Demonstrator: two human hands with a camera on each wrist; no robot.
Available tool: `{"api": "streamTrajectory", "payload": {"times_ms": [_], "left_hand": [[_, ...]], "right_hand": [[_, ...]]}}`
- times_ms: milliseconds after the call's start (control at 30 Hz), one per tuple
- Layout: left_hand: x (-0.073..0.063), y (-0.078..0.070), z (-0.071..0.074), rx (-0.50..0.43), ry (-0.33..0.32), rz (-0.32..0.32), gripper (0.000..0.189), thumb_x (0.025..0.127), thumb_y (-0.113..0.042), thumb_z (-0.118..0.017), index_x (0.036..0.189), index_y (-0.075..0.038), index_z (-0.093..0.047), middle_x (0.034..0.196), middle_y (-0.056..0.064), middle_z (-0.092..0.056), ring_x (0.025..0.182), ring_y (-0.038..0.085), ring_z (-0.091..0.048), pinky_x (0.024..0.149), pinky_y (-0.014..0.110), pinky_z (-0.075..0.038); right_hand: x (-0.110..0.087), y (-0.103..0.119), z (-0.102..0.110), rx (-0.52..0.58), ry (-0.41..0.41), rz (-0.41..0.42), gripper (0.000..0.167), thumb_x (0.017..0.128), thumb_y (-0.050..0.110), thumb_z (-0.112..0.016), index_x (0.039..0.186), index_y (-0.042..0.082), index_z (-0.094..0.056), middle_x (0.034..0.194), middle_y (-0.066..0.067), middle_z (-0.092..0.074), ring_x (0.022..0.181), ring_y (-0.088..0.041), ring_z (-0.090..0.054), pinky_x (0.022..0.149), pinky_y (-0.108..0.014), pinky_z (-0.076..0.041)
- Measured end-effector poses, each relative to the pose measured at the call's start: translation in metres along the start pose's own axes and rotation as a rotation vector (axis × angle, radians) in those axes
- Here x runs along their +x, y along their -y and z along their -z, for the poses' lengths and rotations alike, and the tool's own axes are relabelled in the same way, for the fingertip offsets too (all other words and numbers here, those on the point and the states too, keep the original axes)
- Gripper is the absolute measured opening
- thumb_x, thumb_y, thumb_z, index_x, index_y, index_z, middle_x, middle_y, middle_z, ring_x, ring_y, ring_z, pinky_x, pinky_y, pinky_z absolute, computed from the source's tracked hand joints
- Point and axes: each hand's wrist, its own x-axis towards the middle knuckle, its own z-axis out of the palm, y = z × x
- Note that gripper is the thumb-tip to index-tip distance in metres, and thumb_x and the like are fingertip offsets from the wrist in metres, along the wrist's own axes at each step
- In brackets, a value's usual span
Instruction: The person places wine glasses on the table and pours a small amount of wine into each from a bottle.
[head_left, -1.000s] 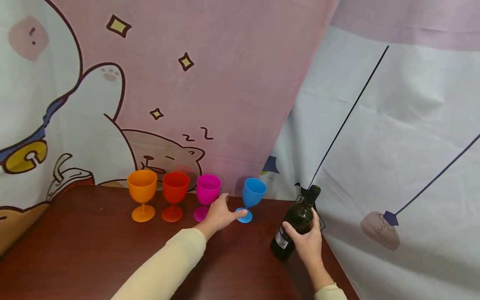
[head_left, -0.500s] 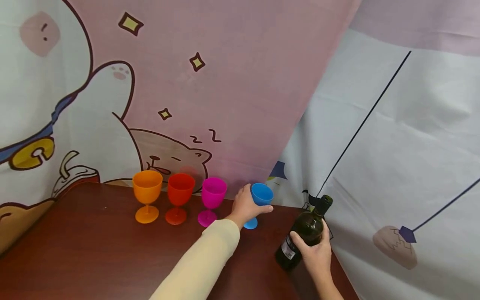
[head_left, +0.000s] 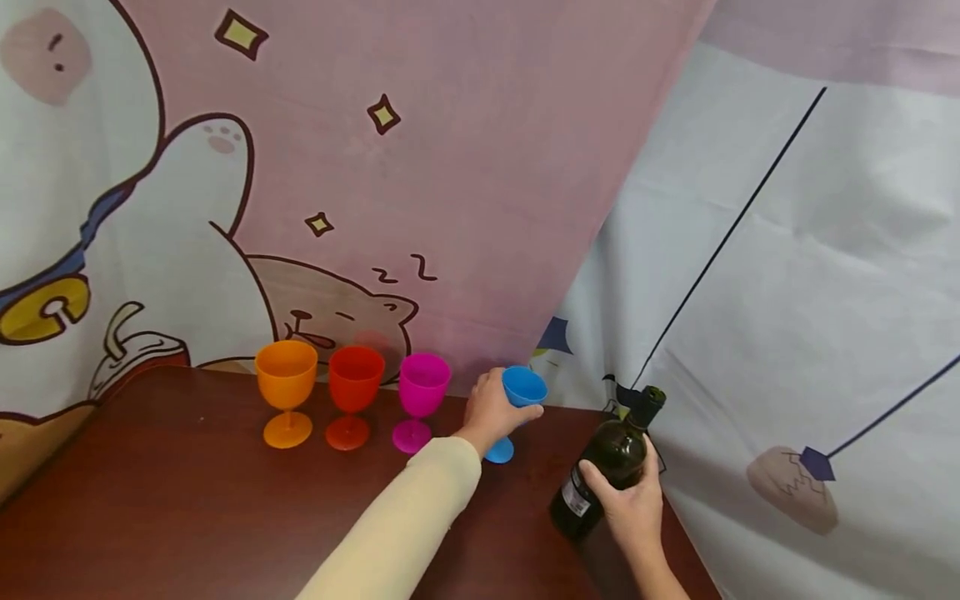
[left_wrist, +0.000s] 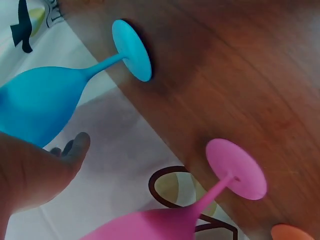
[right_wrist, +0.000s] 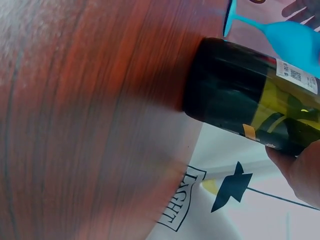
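My left hand (head_left: 491, 414) is around the bowl of a blue plastic goblet (head_left: 525, 386), thumb on the near right side and fingers on the left. The goblet's foot (left_wrist: 132, 50) is at the tabletop, and part of the bowl is hidden by the hand. To the right, my right hand (head_left: 630, 500) grips a dark green wine bottle (head_left: 611, 454) around its body. The bottle leans in the head view, its open neck up and to the right. Whether its base touches the table I cannot tell. A magenta goblet (head_left: 423, 387) stands just left of my left hand.
A red goblet (head_left: 356, 379) and an orange goblet (head_left: 287, 377) stand farther left in the same row. Behind the brown table (head_left: 225, 517) hangs a printed cloth (head_left: 465, 167), which also runs along the table's right edge.
My left hand has moved right, from between the magenta and blue goblets to the blue goblet's bowl, and now holds it. My right hand keeps its grip on the bottle. The head view has shifted slightly.
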Motion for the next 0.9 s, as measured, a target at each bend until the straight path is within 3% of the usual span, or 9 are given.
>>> {"api": "streamTrajectory", "payload": {"times_ms": [133,333,500,600,733,900], "left_hand": [[-0.02,0.015,0.016,-0.041,0.02,-0.043,0.091,0.082,-0.05,-0.089,0.153,-0.012,-0.047,0.144,0.014,-0.065,0.131,0.037,-0.064,0.104,0.06,-0.057],[-0.066,0.043,0.065,-0.054,0.046,-0.116,0.084,0.079,-0.045,-0.092,0.143,-0.01,-0.053,0.133,0.014,-0.071,0.121,0.037,-0.07,0.097,0.058,-0.06],[-0.108,0.062,0.115,-0.074,0.059,-0.076,0.082,0.075,-0.043,-0.096,0.141,-0.015,-0.055,0.132,0.008,-0.073,0.119,0.034,-0.071,0.093,0.058,-0.063],[-0.127,0.07,0.138,-0.069,0.05,-0.05,0.083,0.073,-0.044,-0.098,0.14,-0.018,-0.057,0.129,0.004,-0.075,0.116,0.029,-0.072,0.09,0.055,-0.064],[-0.145,0.078,0.156,-0.055,0.037,-0.02,0.083,0.072,-0.045,-0.099,0.139,-0.021,-0.057,0.128,0.001,-0.075,0.113,0.025,-0.071,0.085,0.049,-0.065],[-0.158,0.081,0.162,-0.044,0.032,-0.006,0.082,0.072,-0.046,-0.099,0.139,-0.022,-0.057,0.128,0.001,-0.076,0.109,0.024,-0.071,0.081,0.045,-0.065]], "right_hand": [[-0.001,0.002,-0.005,0.008,0.007,0.013,0.1,0.086,0.03,-0.092,0.166,0.04,-0.033,0.151,-0.004,-0.059,0.118,0.0,-0.053,0.096,-0.024,-0.043],[-0.001,0.003,-0.012,0.036,0.014,0.023,0.102,0.083,0.029,-0.094,0.165,0.039,-0.034,0.149,-0.006,-0.06,0.121,-0.012,-0.055,0.099,-0.033,-0.043],[0.002,0.004,-0.007,0.044,0.039,0.028,0.101,0.086,0.03,-0.092,0.167,0.036,-0.032,0.153,-0.009,-0.056,0.129,-0.023,-0.056,0.101,-0.039,-0.043],[0.006,0.005,0.0,0.047,0.055,0.021,0.101,0.087,0.03,-0.091,0.167,0.035,-0.03,0.154,-0.01,-0.054,0.131,-0.025,-0.055,0.103,-0.041,-0.043],[0.006,0.005,0.007,0.039,0.081,-0.002,0.102,0.088,0.032,-0.09,0.168,0.037,-0.026,0.156,-0.011,-0.052,0.133,-0.028,-0.054,0.106,-0.047,-0.042],[0.001,0.006,0.011,0.025,0.085,-0.018,0.104,0.087,0.034,-0.091,0.169,0.034,-0.027,0.155,-0.014,-0.053,0.134,-0.03,-0.054,0.107,-0.046,-0.043]]}}
